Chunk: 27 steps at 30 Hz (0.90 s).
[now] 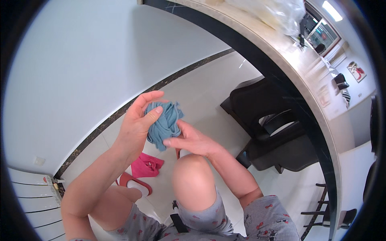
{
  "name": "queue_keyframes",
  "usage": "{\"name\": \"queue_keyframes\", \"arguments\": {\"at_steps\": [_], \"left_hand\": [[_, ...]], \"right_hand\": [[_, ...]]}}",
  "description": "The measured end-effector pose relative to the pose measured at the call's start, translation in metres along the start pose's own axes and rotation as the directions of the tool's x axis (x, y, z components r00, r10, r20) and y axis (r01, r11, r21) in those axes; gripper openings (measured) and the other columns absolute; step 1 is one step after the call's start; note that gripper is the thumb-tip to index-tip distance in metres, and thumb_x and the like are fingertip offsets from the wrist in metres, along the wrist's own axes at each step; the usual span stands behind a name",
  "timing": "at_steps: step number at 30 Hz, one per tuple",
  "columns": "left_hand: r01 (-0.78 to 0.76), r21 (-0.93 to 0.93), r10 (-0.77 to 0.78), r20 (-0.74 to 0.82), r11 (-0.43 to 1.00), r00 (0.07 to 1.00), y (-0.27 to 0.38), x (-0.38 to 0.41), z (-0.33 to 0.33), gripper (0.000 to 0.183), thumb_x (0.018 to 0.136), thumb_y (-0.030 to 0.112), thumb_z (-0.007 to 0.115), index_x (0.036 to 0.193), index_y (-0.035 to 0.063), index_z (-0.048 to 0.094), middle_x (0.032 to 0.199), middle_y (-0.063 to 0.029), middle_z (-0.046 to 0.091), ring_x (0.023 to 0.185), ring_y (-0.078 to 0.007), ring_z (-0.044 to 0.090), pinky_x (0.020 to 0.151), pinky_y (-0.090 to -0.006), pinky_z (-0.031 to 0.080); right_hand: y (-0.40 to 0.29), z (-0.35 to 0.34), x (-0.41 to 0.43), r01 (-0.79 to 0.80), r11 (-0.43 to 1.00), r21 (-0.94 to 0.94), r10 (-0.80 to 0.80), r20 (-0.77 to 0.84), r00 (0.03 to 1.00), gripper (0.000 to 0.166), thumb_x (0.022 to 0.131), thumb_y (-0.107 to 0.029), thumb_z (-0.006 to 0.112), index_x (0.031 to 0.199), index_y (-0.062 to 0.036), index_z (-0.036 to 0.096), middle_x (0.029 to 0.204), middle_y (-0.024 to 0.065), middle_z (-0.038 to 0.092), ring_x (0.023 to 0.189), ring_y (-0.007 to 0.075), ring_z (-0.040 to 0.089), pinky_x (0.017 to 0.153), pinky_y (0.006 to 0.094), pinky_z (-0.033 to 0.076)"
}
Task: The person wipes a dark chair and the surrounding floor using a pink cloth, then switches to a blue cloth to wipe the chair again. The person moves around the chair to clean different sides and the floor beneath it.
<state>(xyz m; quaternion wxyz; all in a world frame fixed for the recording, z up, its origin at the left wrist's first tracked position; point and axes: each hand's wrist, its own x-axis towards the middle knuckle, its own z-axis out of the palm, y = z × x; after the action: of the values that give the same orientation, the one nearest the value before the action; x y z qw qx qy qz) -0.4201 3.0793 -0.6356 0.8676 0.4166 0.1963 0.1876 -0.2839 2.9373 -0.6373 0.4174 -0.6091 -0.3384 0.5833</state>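
A blue-grey cloth (164,128), crumpled and twisted into a bundle, is held up in front of my knees between both hands. My left hand (140,120) grips its left side, with the thumb lying across the top of the fabric. From the lower right, my right hand (190,139) pinches the bundle, thumb in front and fingers partly hidden behind it. Below, a bright pink cloth (146,165) lies crumpled on the tiled floor beside my red slipper (141,183).
A curved stone-edged counter (289,61) arcs along the right, with a clear plastic bag (277,15) on top. Under it stands a black chair (265,114). A pale wall (75,66) rises at left, and a white radiator (33,189) stands at lower left.
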Motion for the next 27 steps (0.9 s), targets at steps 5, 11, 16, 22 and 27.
{"name": "queue_keyframes", "arguments": {"at_steps": [5,11,16,22,27], "left_hand": [[-0.127,0.127,0.119,0.068,0.984,0.991,0.008,-0.015,0.007,0.047,0.091,0.001,0.058,0.136,0.0034,0.045,0.122,-0.007,0.055,0.112,-0.0141,0.055,0.099,-0.0307,0.043],[-0.128,0.342,0.079,0.154,0.931,0.985,0.009,-0.03,0.008,0.041,0.088,-0.003,0.059,0.129,0.0016,0.051,0.109,-0.0038,0.057,0.102,-0.0101,0.057,0.092,-0.0262,0.046],[-0.23,0.52,0.222,0.079,0.823,0.972,0.026,-0.022,0.007,0.023,0.095,0.002,0.053,0.117,0.0,0.057,0.098,-0.0029,0.06,0.09,-0.0077,0.057,0.081,-0.024,0.047],[-0.246,0.832,0.509,-0.051,0.498,0.859,-0.029,0.04,-0.051,0.029,0.082,0.001,0.061,0.111,0.0024,0.058,0.101,-0.0108,0.065,0.086,-0.0221,0.062,0.077,-0.0354,0.049],[-0.603,0.662,0.537,0.342,0.444,0.771,-0.024,0.038,-0.025,0.051,0.08,0.016,0.066,0.126,0.0039,0.05,0.112,-0.0197,0.063,0.108,-0.0324,0.058,0.091,-0.039,0.046]], "right_hand": [[-0.013,-0.005,-0.028,0.121,0.979,-0.167,-0.159,-0.239,0.958,0.035,0.098,-0.03,0.055,0.117,-0.0008,0.059,0.086,0.0012,0.063,0.079,0.0098,0.057,0.072,0.0299,0.049],[-0.019,-0.022,-0.048,0.095,0.899,-0.428,-0.325,-0.505,0.8,0.043,0.101,-0.039,0.046,0.118,-0.0023,0.061,0.09,0.0016,0.066,0.08,0.0105,0.058,0.069,0.028,0.049],[-0.028,-0.049,-0.063,0.17,0.917,-0.361,-0.375,-0.633,0.678,0.04,0.102,-0.04,0.045,0.106,-0.0041,0.064,0.093,0.0001,0.065,0.084,0.0066,0.059,0.069,0.0249,0.049],[-0.053,-0.064,-0.059,0.418,0.905,-0.081,-0.334,-0.743,0.579,0.039,0.1,-0.038,0.05,0.096,-0.0015,0.063,0.087,0.0024,0.066,0.081,0.0115,0.063,0.075,0.0263,0.051],[-0.093,-0.024,-0.017,0.325,0.938,-0.118,-0.331,-0.581,0.744,0.034,0.098,-0.042,0.053,0.09,-0.0114,0.064,0.083,-0.0027,0.061,0.075,0.0071,0.056,0.065,0.0259,0.045]]}}
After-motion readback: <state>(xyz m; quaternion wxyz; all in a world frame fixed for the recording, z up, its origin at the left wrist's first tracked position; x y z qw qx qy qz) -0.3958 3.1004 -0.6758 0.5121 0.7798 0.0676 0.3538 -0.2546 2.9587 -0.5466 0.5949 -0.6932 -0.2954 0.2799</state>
